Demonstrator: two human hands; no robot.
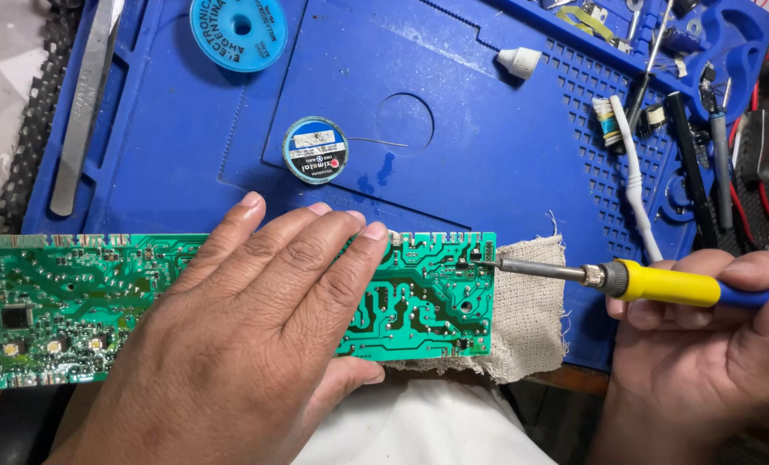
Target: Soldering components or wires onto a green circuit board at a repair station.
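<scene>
Left hand: my left hand [259,331] lies flat and open, fingers spread, palm pressed on the middle of the green circuit board [419,297]; it grips nothing, only pins the board down.
Right hand: my right hand [711,344] is closed around the blue and yellow handle of the soldering iron [651,282], to the right of the board.
Iron tip: the metal tip touches the board's right edge, near its upper corner.
Circuit board: long and narrow, solder side up, it runs from the left border of the view to the cloth; its right end rests on a beige cloth [531,319] that sticks out just beyond it.
Beyond the board: a blue silicone work mat [186,164] covers the table behind it. A small round solder wick reel [315,150] sits just behind the board, a larger blue spool [238,31] farther back, and steel tweezers [87,95] back and to the left. A white toothbrush [630,164] and dark hand tools lie back and to the right.
Risk: I judge that if my left hand eases off, the board could slide on the cloth and drag the tip across neighbouring pads.
Risk: the hot shaft hangs just over the cloth and could scorch it; my left fingertips [374,231] are near the heated end.
</scene>
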